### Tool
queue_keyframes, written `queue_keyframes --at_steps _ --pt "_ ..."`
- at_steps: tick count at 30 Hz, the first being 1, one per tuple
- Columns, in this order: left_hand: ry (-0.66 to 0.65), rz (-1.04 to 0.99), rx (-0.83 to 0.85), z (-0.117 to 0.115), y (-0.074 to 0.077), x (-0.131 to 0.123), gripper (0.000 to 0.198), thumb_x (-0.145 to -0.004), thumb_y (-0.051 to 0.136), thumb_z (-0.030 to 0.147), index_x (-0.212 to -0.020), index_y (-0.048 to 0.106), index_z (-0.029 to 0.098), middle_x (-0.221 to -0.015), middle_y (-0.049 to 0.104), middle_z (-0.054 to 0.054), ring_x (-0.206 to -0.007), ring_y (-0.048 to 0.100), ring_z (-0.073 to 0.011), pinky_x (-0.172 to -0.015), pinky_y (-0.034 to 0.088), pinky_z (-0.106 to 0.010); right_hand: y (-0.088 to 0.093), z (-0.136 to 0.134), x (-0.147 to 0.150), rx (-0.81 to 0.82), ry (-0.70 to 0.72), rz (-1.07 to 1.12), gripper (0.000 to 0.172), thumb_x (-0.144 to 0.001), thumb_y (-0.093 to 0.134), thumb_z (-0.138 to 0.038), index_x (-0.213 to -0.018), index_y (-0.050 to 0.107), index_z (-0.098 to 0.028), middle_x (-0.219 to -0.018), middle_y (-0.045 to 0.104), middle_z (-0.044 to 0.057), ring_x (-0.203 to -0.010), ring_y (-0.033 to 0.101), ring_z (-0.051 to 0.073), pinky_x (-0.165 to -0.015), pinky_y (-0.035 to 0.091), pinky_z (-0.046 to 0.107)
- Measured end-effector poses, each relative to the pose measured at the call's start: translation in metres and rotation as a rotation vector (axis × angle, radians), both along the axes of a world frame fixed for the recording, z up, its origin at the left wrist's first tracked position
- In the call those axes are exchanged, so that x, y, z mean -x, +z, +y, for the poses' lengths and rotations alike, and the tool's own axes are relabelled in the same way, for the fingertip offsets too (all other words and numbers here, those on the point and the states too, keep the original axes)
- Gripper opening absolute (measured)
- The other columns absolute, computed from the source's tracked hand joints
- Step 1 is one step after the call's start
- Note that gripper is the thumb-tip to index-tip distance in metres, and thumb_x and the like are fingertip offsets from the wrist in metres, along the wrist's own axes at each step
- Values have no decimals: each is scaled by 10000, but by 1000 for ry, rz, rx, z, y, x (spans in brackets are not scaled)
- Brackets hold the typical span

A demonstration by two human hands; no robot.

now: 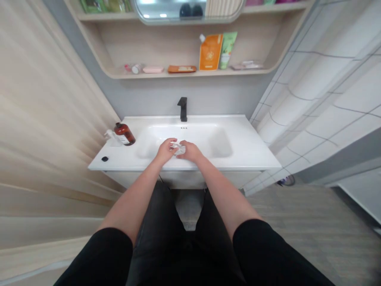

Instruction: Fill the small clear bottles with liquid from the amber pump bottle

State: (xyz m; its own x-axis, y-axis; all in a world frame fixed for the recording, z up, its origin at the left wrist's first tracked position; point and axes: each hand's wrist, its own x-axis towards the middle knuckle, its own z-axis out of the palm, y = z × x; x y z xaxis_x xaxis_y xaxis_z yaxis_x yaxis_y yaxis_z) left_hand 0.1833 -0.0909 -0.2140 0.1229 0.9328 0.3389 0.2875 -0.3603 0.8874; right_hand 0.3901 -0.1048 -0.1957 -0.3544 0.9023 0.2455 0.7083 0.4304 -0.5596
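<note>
And at the basin (205, 135), the left hand (165, 151) and right hand (189, 151) press in close, fingers pinching a crumpled white scrap (179, 149) between them, right over the near side of the bowl! A black faucet (182, 109) stands at the far edge, with a brown pump bottle (125, 134) off to the left.

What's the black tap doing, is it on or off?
Off, it seems: no water runs from the tap into the sink.
</note>
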Motion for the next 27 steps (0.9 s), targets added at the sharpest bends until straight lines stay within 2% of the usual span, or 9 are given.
queue_keyframes --at_steps 4,7,10,15,19,22,25,27 --pt "-4 18 -28 2 -3 1 501 -784 811 182 -1276 736 246 -1331 760 -89 -1000 759 -222 -952 653 -420 -1 1 0 -4 10 8 748 -760 1014 -406 -1395 667 -212 -1304 813 125 -1189 784 333 -1027 580 397" --pt "70 72 -66 2 -3 2 505 -775 897 239 -1257 747 244 -1311 757 -90 -958 729 -214 -907 649 -401 -2 1 -1 -24 19 34 760 -761 1014 -412 -1408 662 -222 -1377 790 126 -1247 767 332 -1070 570 401" --pt "90 114 -89 2 -2 2 478 -791 888 220 -1249 753 246 -1275 752 -76 -864 688 -182 -857 638 -376 0 -1 0 -13 5 6 753 -771 1006 -408 -1413 660 -216 -1347 800 126 -1212 776 330 -1047 574 395" --pt "67 112 -114 0 2 2 558 -763 818 117 -1303 749 240 -1412 665 -91 -764 625 -121 -784 615 -331 3 -3 2 -8 6 -30 733 -798 995 -429 -1413 666 -204 -1288 813 129 -1155 787 318 -1012 578 381" --pt "-3 99 -124 -2 6 4 608 -748 766 98 -1337 757 248 -1539 612 -120 -895 658 -153 -850 612 -346 2 -2 2 -16 31 -6 735 -798 992 -415 -1420 662 -205 -1349 796 133 -1205 774 321 -1052 568 388" --pt "-33 61 -72 -2 7 5 774 -693 764 99 -1441 707 289 -1662 534 -118 -1011 676 -190 -911 616 -381 0 -1 0 -3 20 20 756 -778 1000 -422 -1418 658 -209 -1370 787 135 -1233 765 330 -1065 567 399" --pt "5 19 -6 1 7 7 935 -647 731 91 -1546 619 323 -1672 532 -99 -1156 683 -240 -1024 600 -437 0 -1 -1 17 -15 52 742 -775 997 -457 -1394 662 -220 -1340 796 122 -1220 768 327 -1054 573 403" --pt "58 -34 41 3 6 8 925 -669 684 101 -1563 595 321 -1645 557 -92 -1229 683 -268 -1077 585 -464 1 -2 -1 15 -44 67 736 -769 996 -467 -1379 660 -230 -1340 794 114 -1217 766 325 -1064 573 412"
